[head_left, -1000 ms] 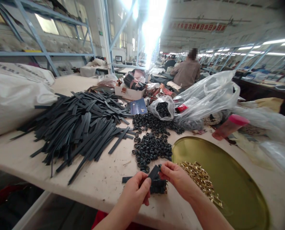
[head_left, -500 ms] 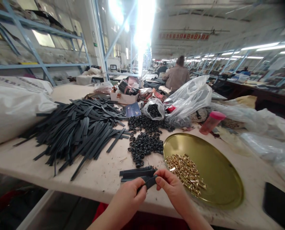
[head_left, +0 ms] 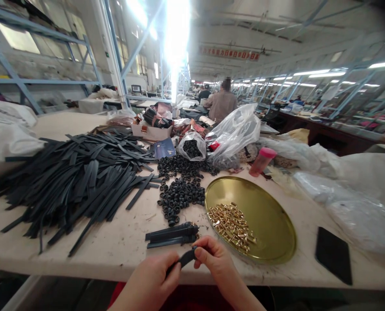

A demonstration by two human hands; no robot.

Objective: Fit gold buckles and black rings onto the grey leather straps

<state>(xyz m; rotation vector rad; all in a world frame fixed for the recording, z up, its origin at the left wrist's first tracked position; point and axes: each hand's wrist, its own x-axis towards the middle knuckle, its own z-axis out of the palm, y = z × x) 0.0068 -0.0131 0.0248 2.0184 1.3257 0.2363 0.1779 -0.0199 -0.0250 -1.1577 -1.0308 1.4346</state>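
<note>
Between my two hands, near the table's front edge, is a dark strap (head_left: 187,258). My left hand (head_left: 160,272) is closed round its lower part. With thumb and fingers, my right hand (head_left: 211,255) pinches the strap's other end; small detail there is hidden by the fingertips. Just beyond lie several finished-looking dark straps (head_left: 169,235) side by side, with bits of gold at their right ends. Past them is a heap of small black loops (head_left: 179,196). To the right, small gold metal fittings (head_left: 233,224) lie piled on a round gold tray (head_left: 270,216).
A large pile of loose dark strips (head_left: 82,181) covers the table's left side. A clear bag of black loops (head_left: 192,147), a pink-lidded jar (head_left: 263,161) and plastic bags (head_left: 238,134) stand behind. A black flat item (head_left: 333,255) lies right. Farther off, a person (head_left: 223,103) sits.
The whole view has swung to the right, so the table's things appear shifted left. The strap now bends in a curve between my hands, and both hands still hold it.
</note>
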